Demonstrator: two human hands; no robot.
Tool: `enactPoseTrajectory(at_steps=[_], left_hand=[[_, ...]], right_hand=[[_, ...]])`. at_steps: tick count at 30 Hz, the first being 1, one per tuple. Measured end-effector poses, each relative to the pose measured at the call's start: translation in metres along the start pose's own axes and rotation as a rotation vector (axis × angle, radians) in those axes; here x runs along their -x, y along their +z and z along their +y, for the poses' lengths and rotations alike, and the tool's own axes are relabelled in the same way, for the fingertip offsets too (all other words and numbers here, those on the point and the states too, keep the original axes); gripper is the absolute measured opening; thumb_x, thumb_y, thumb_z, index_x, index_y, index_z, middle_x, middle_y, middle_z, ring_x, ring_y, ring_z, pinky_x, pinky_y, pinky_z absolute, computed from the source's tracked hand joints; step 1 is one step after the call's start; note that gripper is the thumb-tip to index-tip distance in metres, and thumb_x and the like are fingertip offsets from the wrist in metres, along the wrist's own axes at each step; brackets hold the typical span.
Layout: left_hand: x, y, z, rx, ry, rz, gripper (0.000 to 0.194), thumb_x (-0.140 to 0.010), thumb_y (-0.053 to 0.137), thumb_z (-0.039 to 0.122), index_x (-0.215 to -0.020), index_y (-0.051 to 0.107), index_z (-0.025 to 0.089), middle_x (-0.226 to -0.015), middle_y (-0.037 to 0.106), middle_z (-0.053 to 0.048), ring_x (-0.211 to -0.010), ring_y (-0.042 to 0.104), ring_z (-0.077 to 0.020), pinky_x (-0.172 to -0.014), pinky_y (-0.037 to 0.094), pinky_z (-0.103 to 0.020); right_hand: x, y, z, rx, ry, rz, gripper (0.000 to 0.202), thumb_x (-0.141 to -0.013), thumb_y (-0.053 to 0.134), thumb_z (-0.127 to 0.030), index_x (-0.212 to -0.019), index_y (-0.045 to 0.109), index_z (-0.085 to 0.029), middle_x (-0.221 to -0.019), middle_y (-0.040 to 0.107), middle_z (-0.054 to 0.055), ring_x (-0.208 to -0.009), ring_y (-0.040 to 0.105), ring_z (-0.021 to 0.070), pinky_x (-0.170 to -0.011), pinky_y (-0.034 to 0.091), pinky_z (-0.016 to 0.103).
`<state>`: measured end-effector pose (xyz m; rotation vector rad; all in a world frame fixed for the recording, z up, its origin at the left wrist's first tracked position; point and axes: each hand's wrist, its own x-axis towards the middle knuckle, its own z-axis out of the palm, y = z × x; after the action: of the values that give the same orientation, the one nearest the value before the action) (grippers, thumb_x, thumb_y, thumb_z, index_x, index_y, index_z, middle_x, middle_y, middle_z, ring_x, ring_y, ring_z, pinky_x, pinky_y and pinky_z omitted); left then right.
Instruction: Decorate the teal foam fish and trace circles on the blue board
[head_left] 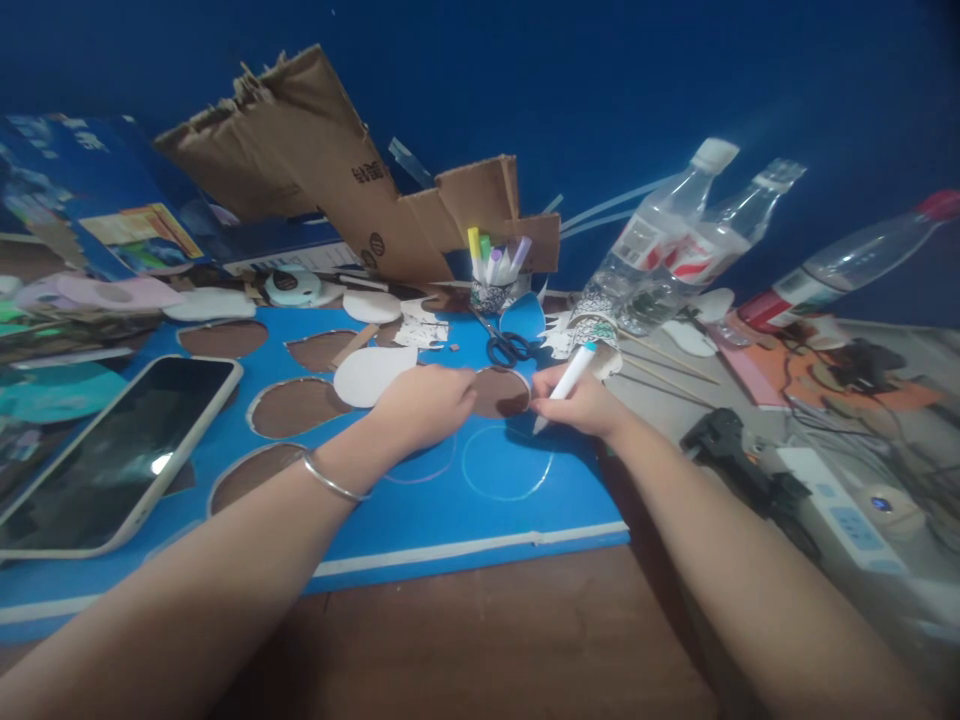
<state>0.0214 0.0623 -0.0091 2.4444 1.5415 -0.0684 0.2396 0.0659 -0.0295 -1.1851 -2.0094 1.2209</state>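
Note:
My right hand point(581, 400) is closed around a white marker pen point(571, 372) with a light blue end, its tip down near the blue board point(465, 520). Beside the tip, a pale round outline point(510, 498) is drawn on the board. My left hand point(429, 402) rests on the board with curled fingers; whether anything is in them is hidden. Between both hands lies a brown round shape point(504, 392) with a pale edge. A white petal-shaped piece point(367, 376) lies just behind my left hand. Part of a pinkish outline point(431, 475) shows below that hand.
Dark scissors point(510, 346) lie behind the hands, near a patterned cup point(491, 297) of markers. A phone point(120, 450) lies at left. Clear plastic bottles point(652, 245) stand at back right. A power strip point(840, 510) is at right, and torn cardboard point(315, 150) leans behind.

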Motion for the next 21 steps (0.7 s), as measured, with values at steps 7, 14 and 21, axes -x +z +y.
enactPoseTrajectory(at_steps=[7, 14, 21], left_hand=[[-0.0007, 0.0014, -0.0017, -0.010, 0.033, 0.013, 0.038, -0.086, 0.025, 0.037, -0.088, 0.059, 0.019, -0.079, 0.064, -0.007, -0.068, 0.058, -0.0208, -0.057, 0.041, -0.029], [-0.0004, -0.0002, 0.0000, -0.017, 0.003, -0.010, 0.039, -0.086, 0.027, 0.038, -0.095, 0.060, 0.018, -0.085, 0.065, -0.008, -0.077, 0.059, -0.0225, -0.063, 0.043, -0.030], [-0.0006, 0.0014, -0.0011, -0.013, 0.010, 0.001, 0.039, -0.086, 0.026, 0.038, -0.096, 0.059, 0.020, -0.088, 0.065, -0.008, -0.077, 0.059, -0.0232, -0.063, 0.043, -0.031]], right_hand=[[0.0000, 0.0015, -0.0030, 0.016, -0.001, -0.021, 0.027, -0.069, 0.059, -0.027, -0.050, 0.042, -0.018, -0.046, 0.040, -0.005, -0.046, 0.036, 0.0075, -0.046, 0.026, 0.022], [-0.0006, -0.0010, 0.0056, 0.018, 0.017, -0.031, 0.029, -0.065, 0.056, -0.018, -0.047, 0.033, -0.018, -0.045, 0.031, -0.007, -0.045, 0.029, 0.0068, -0.046, 0.022, 0.023], [-0.0003, -0.0002, 0.0008, 0.019, -0.010, -0.039, 0.027, -0.068, 0.057, -0.023, -0.049, 0.038, -0.018, -0.046, 0.036, -0.006, -0.046, 0.034, 0.0078, -0.048, 0.026, 0.023]])
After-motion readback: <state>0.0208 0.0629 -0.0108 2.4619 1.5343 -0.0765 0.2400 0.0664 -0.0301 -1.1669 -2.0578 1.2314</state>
